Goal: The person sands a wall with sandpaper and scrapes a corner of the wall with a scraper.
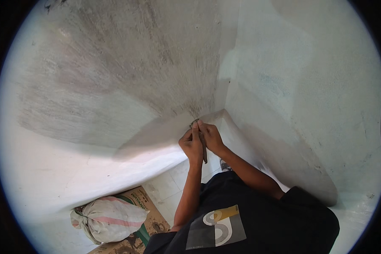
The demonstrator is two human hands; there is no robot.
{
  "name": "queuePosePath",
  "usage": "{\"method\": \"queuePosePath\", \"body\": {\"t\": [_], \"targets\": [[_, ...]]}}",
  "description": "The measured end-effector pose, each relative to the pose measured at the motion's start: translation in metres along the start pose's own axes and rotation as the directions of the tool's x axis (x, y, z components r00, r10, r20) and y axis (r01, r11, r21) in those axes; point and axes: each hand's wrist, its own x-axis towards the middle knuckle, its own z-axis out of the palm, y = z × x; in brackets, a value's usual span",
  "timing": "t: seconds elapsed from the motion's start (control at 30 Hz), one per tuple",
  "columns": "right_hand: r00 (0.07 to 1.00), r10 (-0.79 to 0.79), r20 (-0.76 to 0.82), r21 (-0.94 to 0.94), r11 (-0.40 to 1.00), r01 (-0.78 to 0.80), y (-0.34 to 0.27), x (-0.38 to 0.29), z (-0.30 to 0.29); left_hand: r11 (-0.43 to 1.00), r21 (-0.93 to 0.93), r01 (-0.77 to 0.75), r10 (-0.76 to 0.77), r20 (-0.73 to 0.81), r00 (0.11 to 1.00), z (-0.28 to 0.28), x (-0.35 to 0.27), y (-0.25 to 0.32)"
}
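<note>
Both hands are raised together in front of the wall, near a corner. My left hand (192,143) has its thumb and fingers pinched around a small dark piece (194,123) whose kind I cannot tell. My right hand (210,136) touches it from the other side, its thumb and fingertips at the same small piece. A long, thin dark tool or strip (204,149) hangs down between the palms, its upper end hidden by the fingers; which hand bears it is unclear. Beyond the fingertips, the wall (165,63) shows rough grey streaks.
A pale wall (320,95) meets the streaked one at the right. Below at the left, a tied white sack with red stripes (114,219) lies on a printed cardboard box (155,219). Light floor tiles (168,181) and part of a shoe (223,165) show beneath the arms.
</note>
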Motion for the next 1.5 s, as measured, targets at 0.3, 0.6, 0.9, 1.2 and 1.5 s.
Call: {"method": "queuePosePath", "body": {"t": [0.3,0.6,0.9,1.2,1.5], "targets": [[1.000,0.004,0.026,0.010,1.000,-0.004,0.003,0.010,-0.006,0.998,0.015,0.063,-0.063,-0.008,0.998,0.003,0.000,-0.001],[0.996,0.045,0.077,0.050,0.998,-0.049,-0.012,0.009,-0.007,0.998,-0.017,0.067,-0.066,0.032,0.997,0.001,0.008,0.034],[0.999,-0.036,0.004,0.019,0.999,0.036,0.002,-0.001,-0.004,0.997,-0.053,0.059,-0.058,0.022,0.998,0.004,0.002,0.033],[0.995,0.082,0.064,0.076,0.993,-0.087,0.018,0.007,-0.013,0.999,0.020,0.029,-0.029,0.027,0.999,0.015,0.003,-0.006],[0.995,0.103,0.000,0.028,0.994,-0.103,0.034,0.007,-0.024,0.998,0.065,-0.026,0.022,0.058,0.998,0.025,0.003,-0.019]]}}
